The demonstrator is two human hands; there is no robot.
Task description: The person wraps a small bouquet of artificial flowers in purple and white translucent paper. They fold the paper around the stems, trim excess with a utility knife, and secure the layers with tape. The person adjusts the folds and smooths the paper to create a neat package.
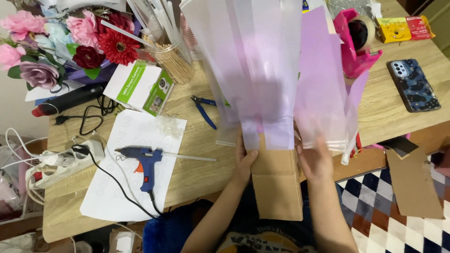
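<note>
1. Two bare hands are clasped on a folded brown cardboard piece [276,185] that is held upright at the near edge of the light wooden table [206,154], over the person's lap.
2. The left hand [244,164] is closed on the cardboard's left edge, thumb across the front; the right hand [315,161] is pressed to the right edge, but it is motion-blurred, so how far its fingers are curled cannot be told.
3. Translucent white and lilac wrapping sheets [267,70] are already set against the cardboard's upper part, with two short lilac flaps overlapping its top edge. How they are fixed there cannot be told.
4. The work is judged to be partly done: the sheets are gathered around the top, while the lower cardboard is left bare and unwrapped.
5. The long axis of the cardboard runs away from the person; its sheet-covered end points up and across the table, its bare end down toward the lap.
6. A blue hot-glue gun [143,159] is laid untouched on a white paper sheet [117,187] to the left, well apart from the hands, and blue-handled pliers [205,110] lie just left of the sheets.
</note>
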